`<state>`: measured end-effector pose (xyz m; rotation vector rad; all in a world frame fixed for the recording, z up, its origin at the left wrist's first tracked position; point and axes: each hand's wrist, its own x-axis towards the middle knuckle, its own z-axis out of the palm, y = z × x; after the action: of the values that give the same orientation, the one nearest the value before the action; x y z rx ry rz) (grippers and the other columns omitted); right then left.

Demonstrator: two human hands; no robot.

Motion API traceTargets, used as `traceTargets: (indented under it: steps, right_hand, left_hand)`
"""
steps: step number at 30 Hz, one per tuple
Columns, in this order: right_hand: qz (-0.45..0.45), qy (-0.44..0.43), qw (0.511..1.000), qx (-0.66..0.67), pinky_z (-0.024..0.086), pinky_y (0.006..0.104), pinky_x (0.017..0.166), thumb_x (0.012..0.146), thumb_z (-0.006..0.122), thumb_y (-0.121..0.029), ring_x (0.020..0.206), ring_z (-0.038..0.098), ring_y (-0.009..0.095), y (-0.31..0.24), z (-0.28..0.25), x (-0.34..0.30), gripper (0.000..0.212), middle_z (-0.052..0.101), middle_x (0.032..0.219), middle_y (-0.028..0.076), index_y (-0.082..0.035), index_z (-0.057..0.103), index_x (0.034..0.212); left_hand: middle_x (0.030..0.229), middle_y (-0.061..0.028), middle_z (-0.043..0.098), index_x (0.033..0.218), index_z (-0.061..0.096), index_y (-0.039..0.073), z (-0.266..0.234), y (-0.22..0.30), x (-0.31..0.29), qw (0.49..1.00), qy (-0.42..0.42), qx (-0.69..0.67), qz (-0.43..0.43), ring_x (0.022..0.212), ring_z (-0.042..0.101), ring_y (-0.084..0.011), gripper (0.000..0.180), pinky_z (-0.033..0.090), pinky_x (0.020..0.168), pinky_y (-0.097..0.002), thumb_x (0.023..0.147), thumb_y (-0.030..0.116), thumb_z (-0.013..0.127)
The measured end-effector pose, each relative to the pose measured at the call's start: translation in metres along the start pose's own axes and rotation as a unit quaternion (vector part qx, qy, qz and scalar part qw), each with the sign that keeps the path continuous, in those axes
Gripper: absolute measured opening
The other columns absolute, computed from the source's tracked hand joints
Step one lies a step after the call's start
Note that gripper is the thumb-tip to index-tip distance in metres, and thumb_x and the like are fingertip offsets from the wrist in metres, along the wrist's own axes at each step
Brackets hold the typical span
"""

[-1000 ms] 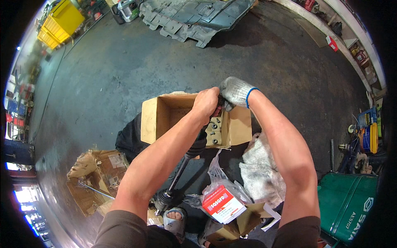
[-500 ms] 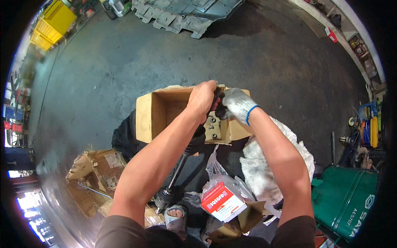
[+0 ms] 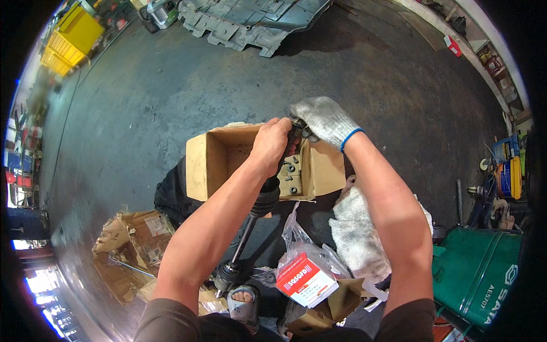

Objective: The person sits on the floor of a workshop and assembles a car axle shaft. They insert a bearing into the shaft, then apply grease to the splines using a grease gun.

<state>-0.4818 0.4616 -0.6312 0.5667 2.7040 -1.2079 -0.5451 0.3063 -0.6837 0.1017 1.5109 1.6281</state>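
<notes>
A dark drive shaft (image 3: 247, 236) with a ribbed rubber boot slants up from beside my foot to the open cardboard box (image 3: 197, 166). My bare left hand (image 3: 270, 143) is closed round the shaft's upper end, over the box. My right hand (image 3: 323, 118), in a grey-white knit glove with a blue cuff, curls its fingers at the very tip of that end. The glove hides part of the tip. Several small metal nuts and bolts (image 3: 292, 178) lie on the cardboard inside the box.
Close by are a red-and-white carton (image 3: 306, 280) in clear plastic, a soiled white cloth (image 3: 359, 233) and torn cardboard (image 3: 128, 245). A green metal case (image 3: 473, 273) stands at right. A large grey panel (image 3: 250, 23) lies far ahead; a yellow bin (image 3: 74, 34) is far left.
My right hand has shifted upward and slightly left, over the shaft's tip. My left hand has moved slightly left and down, still gripping the shaft.
</notes>
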Motion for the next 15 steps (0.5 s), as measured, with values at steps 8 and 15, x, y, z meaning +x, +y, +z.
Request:
traceTargets:
  steps: [8, 15]
  right_hand:
    - [-0.110, -0.068, 0.987, -0.100, 0.058, 0.0397, 0.073, 0.096, 0.068, -0.031, 0.080, 0.069, 0.026, 0.000, -0.012, 0.012, 0.032, 0.074, 0.091, 0.016, -0.001, 0.077, 0.100]
    - [0.032, -0.046, 0.997, -0.046, 0.057, 0.0411, 0.075, 0.097, 0.065, -0.033, 0.081, 0.068, 0.026, -0.016, -0.016, 0.005, 0.033, 0.073, 0.094, 0.015, -0.002, 0.078, 0.103]
  left_hand:
    - [0.079, -0.0089, 0.063, 0.095, 0.058, 0.003, 0.005, 0.005, -0.010, 1.000, 0.014, 0.004, 0.013, 0.067, 0.057, -0.0177, 0.016, 0.047, 0.063, -0.0335, 0.098, 0.018, 0.053]
    - [0.080, -0.0085, 0.064, 0.095, 0.058, 0.003, 0.006, 0.005, -0.011, 1.000, 0.022, 0.011, 0.012, 0.067, 0.056, -0.0173, 0.018, 0.048, 0.065, -0.0331, 0.098, 0.020, 0.054]
